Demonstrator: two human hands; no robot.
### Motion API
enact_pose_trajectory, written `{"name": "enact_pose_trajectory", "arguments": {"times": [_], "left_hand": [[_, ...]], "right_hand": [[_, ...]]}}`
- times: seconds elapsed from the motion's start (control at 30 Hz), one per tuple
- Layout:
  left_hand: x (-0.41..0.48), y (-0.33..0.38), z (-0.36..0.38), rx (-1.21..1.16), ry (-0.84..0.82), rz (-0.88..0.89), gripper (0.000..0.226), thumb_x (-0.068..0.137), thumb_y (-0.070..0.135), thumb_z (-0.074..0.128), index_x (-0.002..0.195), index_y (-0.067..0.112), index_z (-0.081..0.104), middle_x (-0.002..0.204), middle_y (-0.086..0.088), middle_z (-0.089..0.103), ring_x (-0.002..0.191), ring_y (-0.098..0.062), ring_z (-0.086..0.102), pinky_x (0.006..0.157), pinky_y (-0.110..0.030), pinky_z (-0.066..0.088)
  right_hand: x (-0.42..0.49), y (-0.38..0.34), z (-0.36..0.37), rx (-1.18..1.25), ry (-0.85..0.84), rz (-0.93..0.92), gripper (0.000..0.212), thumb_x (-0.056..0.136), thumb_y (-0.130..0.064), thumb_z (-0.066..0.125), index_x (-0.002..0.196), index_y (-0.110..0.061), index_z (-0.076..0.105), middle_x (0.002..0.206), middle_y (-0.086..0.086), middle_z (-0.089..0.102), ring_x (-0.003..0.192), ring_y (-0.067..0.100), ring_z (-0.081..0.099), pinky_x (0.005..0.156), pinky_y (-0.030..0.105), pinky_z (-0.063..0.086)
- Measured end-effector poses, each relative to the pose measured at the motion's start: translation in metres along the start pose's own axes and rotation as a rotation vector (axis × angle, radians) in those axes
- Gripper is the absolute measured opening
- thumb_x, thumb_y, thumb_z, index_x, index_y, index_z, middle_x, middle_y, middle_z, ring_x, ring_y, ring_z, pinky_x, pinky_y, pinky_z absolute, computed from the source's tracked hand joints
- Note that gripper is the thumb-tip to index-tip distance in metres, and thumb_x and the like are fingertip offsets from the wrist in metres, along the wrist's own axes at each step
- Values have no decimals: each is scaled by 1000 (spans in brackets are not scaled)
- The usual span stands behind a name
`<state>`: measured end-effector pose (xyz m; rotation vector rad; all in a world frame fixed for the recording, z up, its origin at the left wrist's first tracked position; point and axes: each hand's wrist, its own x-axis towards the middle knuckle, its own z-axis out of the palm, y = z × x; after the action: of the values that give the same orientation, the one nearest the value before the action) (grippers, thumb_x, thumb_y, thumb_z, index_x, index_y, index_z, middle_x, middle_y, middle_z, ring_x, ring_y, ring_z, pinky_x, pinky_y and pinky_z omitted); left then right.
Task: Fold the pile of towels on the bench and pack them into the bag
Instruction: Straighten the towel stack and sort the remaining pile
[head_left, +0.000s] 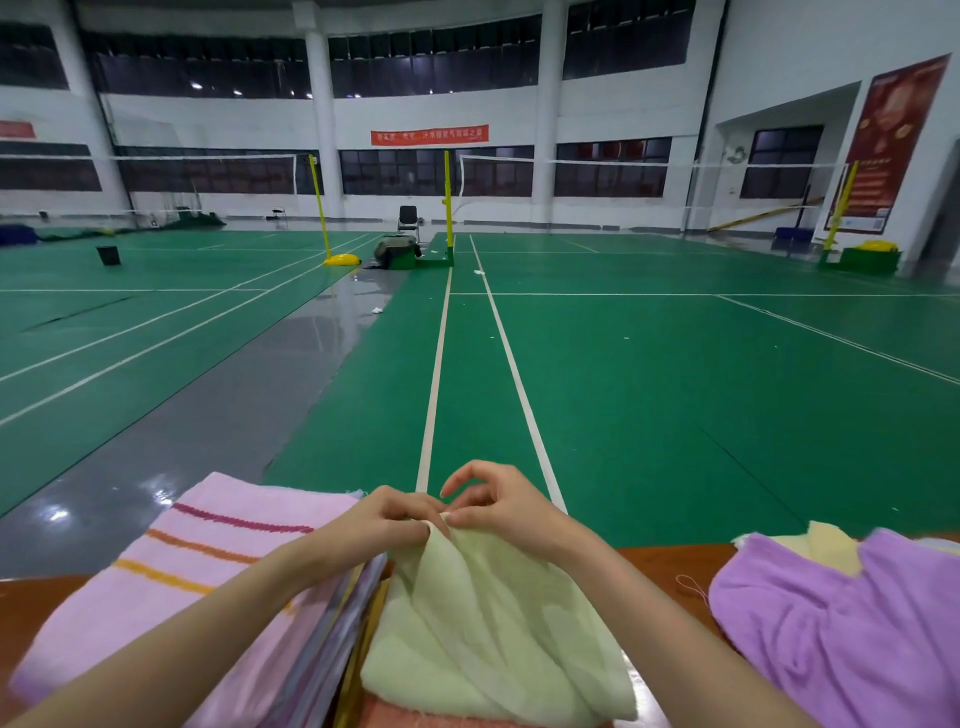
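Fingers (418, 512) of both hands are curled in tight, pinching the top corner of a pale green towel (483, 623). Left hand (387, 514) and right hand (511, 512) meet there, touching. We see the towel drape from the pinch onto the tabletop (662, 564), over a salmon towel (415, 719). Just left is a stack of folded towels (208, 561), pink striped on top. On the right, apart, a rumpled purple towel (831, 623) lies over a yellow towel (831, 540).

One wide-angle view is taken from head height, faced forward and down. The bench (670, 564) is caught close along the lower edge, the left hand (384, 514) and right hand (498, 506) near the lens; the court floor (675, 389) is seen stretching beyond.
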<state>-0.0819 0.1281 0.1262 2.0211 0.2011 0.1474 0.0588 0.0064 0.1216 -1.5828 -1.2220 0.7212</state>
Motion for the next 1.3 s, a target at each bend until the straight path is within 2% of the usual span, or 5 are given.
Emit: {"name": "enact_pose_trajectory", "arguments": {"times": [0.37, 0.53, 0.7, 1.17, 1.3], "left_hand": [[9, -4, -7, 547, 24, 4, 23, 78, 40, 38, 73, 28, 56, 69, 0, 58, 66, -9, 48, 70, -26, 38], [14, -4, 16, 1050, 159, 95, 48, 75, 55, -2, 82, 25, 36, 68, 7, 44, 77, -19, 46, 78, -28, 24], [25, -17, 28, 1095, 315, 19, 51, 58, 55, -6, 64, 20, 30, 80, -6, 61, 71, -23, 45, 79, -29, 26], [30, -18, 37, 1131, 359, -125, 56, 54, 66, -1, 59, 19, 29, 55, 0, 43, 53, -16, 36, 79, -30, 29], [29, -21, 38, 1120, 393, -131, 68, 51, 75, -1, 66, 20, 38, 63, 6, 46, 69, -19, 45, 77, -31, 26]], "right_hand": [[-29, 0, -15, -572, -43, 164, 28, 80, -52, 62, 65, -31, 53, 53, -20, 52, 58, 1, 45, 58, 24, 37], [-32, 18, -24, -968, 245, 71, 39, 88, -60, 40, 101, -30, 62, 112, -13, 59, 111, 12, 46, 93, 28, 27], [-61, 8, -3, -508, 361, -117, 73, 53, -97, 23, 96, -45, 49, 103, -30, 50, 100, -9, 43, 88, 11, 26], [-83, 33, 47, -1167, 520, -326, 32, 50, -53, 50, 68, -30, 62, 59, -16, 55, 54, 6, 53, 41, 16, 35], [-90, 29, 29, -868, 706, -90, 12, 71, -35, 53, 62, -28, 55, 58, -12, 58, 56, 3, 55, 46, 20, 40]]}}
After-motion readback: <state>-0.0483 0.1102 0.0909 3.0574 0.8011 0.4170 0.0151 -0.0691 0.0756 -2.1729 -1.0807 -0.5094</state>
